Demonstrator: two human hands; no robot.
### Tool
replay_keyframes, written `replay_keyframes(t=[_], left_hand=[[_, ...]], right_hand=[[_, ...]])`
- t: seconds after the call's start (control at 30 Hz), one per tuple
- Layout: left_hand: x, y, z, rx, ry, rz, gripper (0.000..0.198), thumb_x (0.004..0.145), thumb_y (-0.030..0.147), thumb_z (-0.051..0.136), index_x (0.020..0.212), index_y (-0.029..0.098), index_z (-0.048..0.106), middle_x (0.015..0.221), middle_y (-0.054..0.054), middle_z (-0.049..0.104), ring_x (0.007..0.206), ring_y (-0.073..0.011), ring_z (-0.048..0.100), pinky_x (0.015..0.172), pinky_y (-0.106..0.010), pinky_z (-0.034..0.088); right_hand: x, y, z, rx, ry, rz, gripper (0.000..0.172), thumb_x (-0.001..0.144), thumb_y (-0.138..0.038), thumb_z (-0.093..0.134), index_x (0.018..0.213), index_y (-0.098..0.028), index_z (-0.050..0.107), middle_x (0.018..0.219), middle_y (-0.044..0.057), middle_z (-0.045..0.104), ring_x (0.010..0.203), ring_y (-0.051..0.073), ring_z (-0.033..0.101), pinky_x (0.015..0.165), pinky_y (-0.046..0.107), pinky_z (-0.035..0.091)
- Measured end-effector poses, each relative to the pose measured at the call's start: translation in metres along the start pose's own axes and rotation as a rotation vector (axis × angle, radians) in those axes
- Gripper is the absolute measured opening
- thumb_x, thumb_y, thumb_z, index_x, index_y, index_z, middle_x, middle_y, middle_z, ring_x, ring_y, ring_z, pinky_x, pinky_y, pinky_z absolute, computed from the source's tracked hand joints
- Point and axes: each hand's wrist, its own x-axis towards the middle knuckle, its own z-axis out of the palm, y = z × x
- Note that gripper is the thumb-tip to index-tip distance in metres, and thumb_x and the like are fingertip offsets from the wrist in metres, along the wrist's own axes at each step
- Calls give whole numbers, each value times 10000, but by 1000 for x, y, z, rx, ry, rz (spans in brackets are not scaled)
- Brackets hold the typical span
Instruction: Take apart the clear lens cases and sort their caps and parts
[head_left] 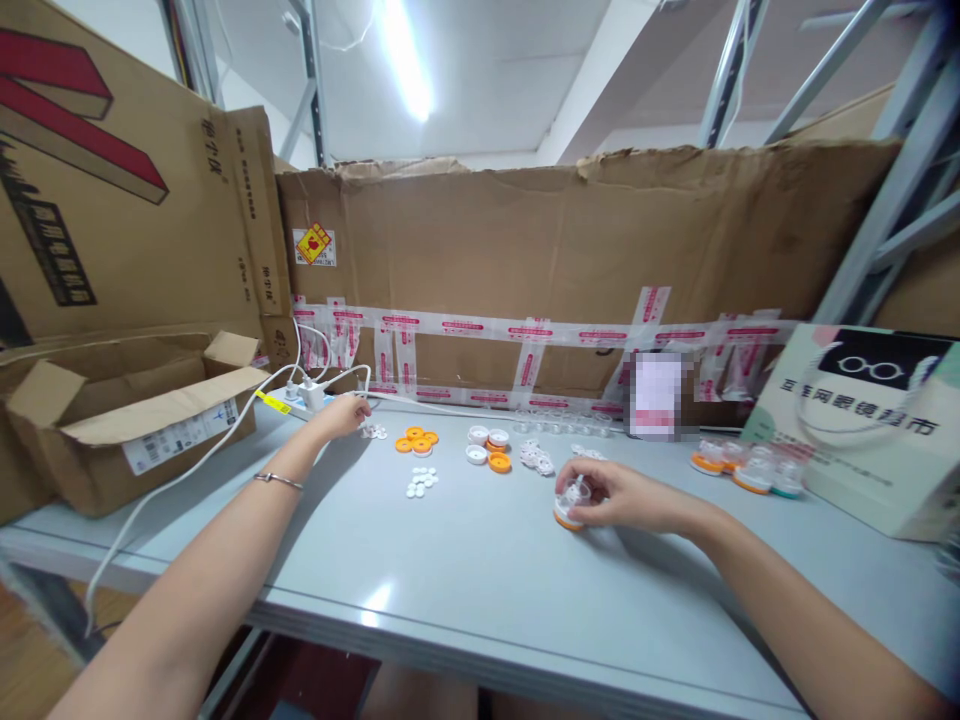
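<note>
Orange-based clear assembly [567,512] is grasped by your right hand [609,492]; steady it level. Your left hand [346,414], grip unclear, needs a light touch at the small white parts [380,433].

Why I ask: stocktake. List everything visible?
Boxes: several, brown, left/back
Power strip: one, white, left
Cables: several, white, left
Rings: several, mainly orange, centre
Discs: several, white, centre
Cups: several, white/orange, centre
Small parts: many, pale, centre
Assemblies: several, clear/orange, right
Bag: one, pale, right
Blurred panel: one, pale, back
Table: one, grey, beneath
Light: one, white, overhead
Frames: several, grey, sides
Bracelet: one, silver, left
Left hand: one, near white pieces
Right hand: one, holding assembly
</note>
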Motion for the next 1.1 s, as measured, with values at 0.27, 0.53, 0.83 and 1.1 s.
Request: replay_keyframes(t=[0.27, 0.53, 0.83, 1.1], left_hand=[[-6, 63, -20, -132, 288, 132, 233, 805, 269, 401, 867, 151, 593, 862, -56, 621, 779, -153, 555, 688, -230, 408], [-60, 197, 11, -343, -128, 489, 539, 564, 554, 648, 922, 161, 557, 866, -53, 589, 726, -173, 535, 608, -242, 390], [-68, 225, 47, -568, -66, 307, 291, 645, 407, 614, 631, 152, 475, 590, 36, 482, 547, -99, 436, 480, -196, 269], [-72, 222, 41, -581, -83, 338, 106, 593, 196, 574, 558, 135, 495, 519, 50, 449, 515, -76, 405, 475, -183, 258]], right_hand=[[13, -7, 18, 79, 156, -21, 246, 646, -316, 610, 842, -183, 545, 645, -23, 500, 599, 122, 465, 552, 227, 356], [30, -13, 46, 235, 348, -37, 315, 594, -395, 664, 683, -186, 446, 516, -80, 417, 485, 80, 367, 459, 194, 274], [28, -17, 52, 209, 347, -127, 285, 633, -332, 620, 640, -200, 367, 501, -82, 396, 481, 79, 353, 452, 191, 263], [18, -26, 45, -38, 261, -280, 109, 733, -266, 510, 746, -193, 431, 601, -57, 440, 544, 94, 388, 497, 199, 292]])
